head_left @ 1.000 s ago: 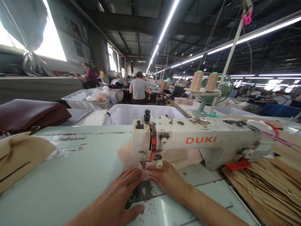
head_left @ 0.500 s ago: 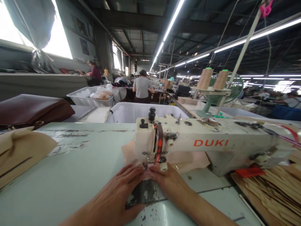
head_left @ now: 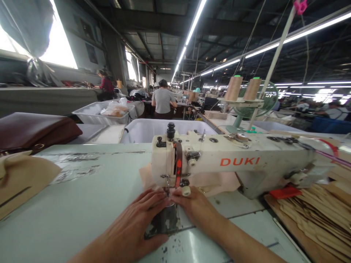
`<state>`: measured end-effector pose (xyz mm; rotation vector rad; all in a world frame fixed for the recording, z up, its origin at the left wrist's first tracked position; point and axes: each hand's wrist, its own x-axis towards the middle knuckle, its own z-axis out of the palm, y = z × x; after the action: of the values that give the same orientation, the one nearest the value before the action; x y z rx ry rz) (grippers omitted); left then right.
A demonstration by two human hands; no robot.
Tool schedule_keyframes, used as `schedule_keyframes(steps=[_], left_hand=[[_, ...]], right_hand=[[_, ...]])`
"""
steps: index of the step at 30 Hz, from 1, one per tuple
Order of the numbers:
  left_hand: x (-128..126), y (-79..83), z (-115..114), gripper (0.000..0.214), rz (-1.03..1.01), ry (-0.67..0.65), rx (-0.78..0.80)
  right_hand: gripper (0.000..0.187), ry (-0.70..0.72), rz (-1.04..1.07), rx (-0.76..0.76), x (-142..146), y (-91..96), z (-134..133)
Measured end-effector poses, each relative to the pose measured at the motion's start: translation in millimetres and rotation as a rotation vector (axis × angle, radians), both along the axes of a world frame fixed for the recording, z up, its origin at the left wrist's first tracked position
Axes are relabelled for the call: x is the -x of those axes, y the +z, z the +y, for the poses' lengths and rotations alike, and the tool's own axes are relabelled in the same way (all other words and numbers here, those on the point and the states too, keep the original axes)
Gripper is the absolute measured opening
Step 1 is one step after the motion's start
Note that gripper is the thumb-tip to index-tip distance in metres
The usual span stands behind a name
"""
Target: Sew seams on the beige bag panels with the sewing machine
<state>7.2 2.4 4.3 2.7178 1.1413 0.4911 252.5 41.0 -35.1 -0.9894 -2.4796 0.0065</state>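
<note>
A pale pink-beige piece of material lies under the head of a white sewing machine marked DUKI. My left hand rests at the left of the needle, fingers stretched forward over the near edge of the piece and thumb spread away on the table. On the other side, my right hand has its fingers bunched at the same edge, just below the presser area, closed on the material. The fingertips of both hands nearly meet in front of the needle. The needle's tip is hidden by fingers and machine parts.
Stacked beige strips lie at right beside a red piece. Beige material with a dark slot and a brown bag are at left. Behind the machine stand a white bin, thread cones and a fan. Co-workers sit beyond.
The whole view has shifted slightly, so the machine and table appear a little further left. Both hands stay at the needle with the material, in nearly the same pose.
</note>
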Motion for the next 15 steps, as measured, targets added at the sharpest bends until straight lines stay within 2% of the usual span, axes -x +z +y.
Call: schedule_keyframes(steps=[6,8,10,13,14,15], left_hand=[[-0.8,5.0,4.0,0.065,0.003,-0.041,-0.009],[0.2,1.0,5.9,0.063,0.03,-0.055,-0.042],[1.6,-6.8,2.0,0.059,0.062,-0.014,-0.107],[3.9,-20.2,-26.8,0.047,-0.048,0.131,-0.141],[4.5,-24.0,-43.5,0.045,-0.155,0.178,-0.08],[4.6,-27.2,-62.8,0.043,-0.293,0.192,0.064]], right_hand=[[0.03,0.0,-0.014,0.009,3.5,8.8,-4.3],[0.03,-0.014,-0.04,0.014,0.6,14.2,-4.6],[0.028,-0.066,-0.057,0.013,-11.3,20.6,-5.9],[0.033,-0.285,-0.04,-0.009,-43.8,28.1,-23.1],[0.034,-0.362,-0.035,-0.013,-54.2,29.0,-35.8],[0.034,-0.424,-0.036,-0.015,-61.9,29.2,-51.9]])
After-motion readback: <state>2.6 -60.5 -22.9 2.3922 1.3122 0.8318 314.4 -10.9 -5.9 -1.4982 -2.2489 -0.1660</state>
